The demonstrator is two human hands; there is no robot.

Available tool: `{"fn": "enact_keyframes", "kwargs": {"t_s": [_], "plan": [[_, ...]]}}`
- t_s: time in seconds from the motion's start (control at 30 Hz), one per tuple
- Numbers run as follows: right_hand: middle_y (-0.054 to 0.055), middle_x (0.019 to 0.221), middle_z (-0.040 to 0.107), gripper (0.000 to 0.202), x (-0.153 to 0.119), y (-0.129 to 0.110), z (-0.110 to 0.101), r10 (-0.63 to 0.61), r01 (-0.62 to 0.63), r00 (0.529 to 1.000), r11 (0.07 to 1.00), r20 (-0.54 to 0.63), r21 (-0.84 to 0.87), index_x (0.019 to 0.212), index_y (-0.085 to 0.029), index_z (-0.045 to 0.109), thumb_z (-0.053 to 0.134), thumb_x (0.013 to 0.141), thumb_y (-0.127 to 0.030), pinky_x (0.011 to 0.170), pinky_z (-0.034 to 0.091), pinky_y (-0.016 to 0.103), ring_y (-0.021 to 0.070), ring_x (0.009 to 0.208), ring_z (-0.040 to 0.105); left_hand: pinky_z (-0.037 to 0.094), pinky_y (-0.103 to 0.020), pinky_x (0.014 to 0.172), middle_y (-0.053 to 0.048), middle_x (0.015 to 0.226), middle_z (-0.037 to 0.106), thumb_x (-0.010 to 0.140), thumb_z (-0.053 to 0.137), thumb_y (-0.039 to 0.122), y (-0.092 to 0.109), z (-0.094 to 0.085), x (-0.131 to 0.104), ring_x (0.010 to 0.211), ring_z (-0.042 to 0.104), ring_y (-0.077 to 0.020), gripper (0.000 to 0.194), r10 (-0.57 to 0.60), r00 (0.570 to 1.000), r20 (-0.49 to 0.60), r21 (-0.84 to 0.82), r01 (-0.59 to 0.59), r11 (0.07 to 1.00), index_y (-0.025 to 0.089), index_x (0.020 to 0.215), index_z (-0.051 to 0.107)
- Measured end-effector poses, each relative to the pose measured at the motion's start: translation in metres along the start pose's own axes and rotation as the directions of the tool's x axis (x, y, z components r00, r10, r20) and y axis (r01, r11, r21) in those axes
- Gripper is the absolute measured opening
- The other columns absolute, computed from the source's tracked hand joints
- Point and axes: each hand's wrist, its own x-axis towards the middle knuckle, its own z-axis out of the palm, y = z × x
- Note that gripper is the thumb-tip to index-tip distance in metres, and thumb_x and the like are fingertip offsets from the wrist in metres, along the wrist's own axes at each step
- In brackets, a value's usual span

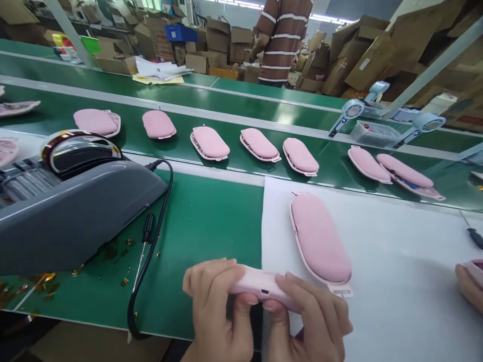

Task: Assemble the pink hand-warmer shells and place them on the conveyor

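Near the bottom centre, a pink case-like piece (266,284) with a small dark slot in its edge is held level between both hands. My left hand (221,306) grips its left end, fingers over the top and thumb below. My right hand (311,317) grips the right end in the same way. Just beyond my right hand, a pink rounded case (320,239) with a pale rim and an end loop lies on a white sheet (396,271). The underside of the held piece is hidden.
A grey tape dispenser (83,206), a black cable (160,216) and a screwdriver (148,229) are at left. Several pink cases, one here (211,143), line the green belt (181,141). Blue handheld devices (352,109) stand at back right. Another person's hand (468,289) is at the right edge.
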Motion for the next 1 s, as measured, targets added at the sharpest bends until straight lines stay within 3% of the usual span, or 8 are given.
{"fn": "enact_keyframes", "kwargs": {"t_s": [0.1,0.2,0.4,0.53,0.73,0.93,1.0], "plan": [[0.006,0.085,0.064,0.01,0.004,0.0,0.005,0.041,-0.041,0.999,0.999,-0.019,-0.011,0.093,-0.017,0.062,0.054,0.089,-0.022,0.074,0.035,0.036,0.0202,0.077,0.054,0.032,-0.037,0.079,-0.005,0.094,0.057,0.083,0.047,0.015,0.002,0.003,0.006,0.089,0.05,-0.0213,0.018,-0.007,1.0,-0.004,0.02,0.007,1.0,0.02,0.099,0.053],[0.006,0.088,0.065,0.012,0.007,0.003,0.005,0.01,-0.01,0.999,1.0,0.039,-0.013,0.097,-0.018,0.062,0.053,0.09,-0.023,0.078,0.036,0.036,0.0212,0.082,0.054,0.031,-0.036,0.079,-0.004,0.094,0.058,0.086,0.048,0.019,0.002,0.003,0.009,0.089,0.051,-0.021,0.016,-0.02,1.0,0.007,0.035,0.019,0.999,0.02,0.1,0.054],[0.007,0.104,0.066,0.022,0.003,0.017,-0.012,-0.143,0.142,0.97,0.99,0.195,0.022,0.112,-0.018,0.059,0.053,0.092,-0.027,0.084,0.036,0.034,0.0224,0.097,0.056,0.034,-0.034,0.084,-0.005,0.101,0.059,0.086,0.051,0.016,-0.01,-0.009,0.003,0.097,0.053,-0.0203,0.022,0.052,0.996,0.07,-0.027,-0.051,0.998,0.02,0.108,0.054],[0.007,0.114,0.065,0.03,0.001,0.019,-0.023,-0.159,0.157,0.947,0.987,0.278,0.028,0.121,-0.018,0.054,0.052,0.092,-0.025,0.086,0.036,0.033,0.0214,0.103,0.057,0.038,-0.034,0.085,-0.005,0.104,0.061,0.086,0.052,0.018,-0.015,-0.019,-0.001,0.099,0.056,-0.0205,0.024,0.09,0.989,0.12,-0.031,-0.087,0.996,0.022,0.11,0.055],[0.005,0.103,0.069,0.024,0.004,0.01,-0.018,-0.185,0.194,0.968,0.98,0.171,-0.04,0.113,-0.019,0.058,0.054,0.091,-0.03,0.083,0.036,0.036,0.0219,0.094,0.062,0.043,-0.034,0.079,-0.004,0.097,0.067,0.085,0.054,0.024,-0.008,-0.025,0.009,0.09,0.062,-0.0206,0.021,0.145,0.984,0.104,0.077,-0.153,0.985,0.024,0.106,0.06],[0.004,0.083,0.067,0.016,0.001,-0.004,0.0,-0.077,0.077,0.997,0.997,0.002,0.025,0.099,-0.017,0.057,0.044,0.09,-0.015,0.076,0.036,0.034,0.0207,0.078,0.058,0.049,-0.034,0.077,-0.001,0.084,0.071,0.082,0.052,0.012,-0.002,-0.013,0.011,0.079,0.065,-0.0181,0.018,0.149,0.987,-0.067,-0.032,-0.151,0.988,0.022,0.094,0.06],[0.004,0.082,0.066,0.017,0.004,-0.009,0.001,-0.011,0.011,1.0,1.0,-0.007,0.025,0.096,-0.018,0.057,0.043,0.089,-0.012,0.076,0.035,0.034,0.0209,0.078,0.056,0.051,-0.033,0.073,-0.001,0.082,0.07,0.081,0.052,0.011,0.0,-0.01,0.011,0.076,0.065,-0.0179,0.018,0.121,0.99,-0.074,-0.036,-0.124,0.992,0.022,0.092,0.061]]}}
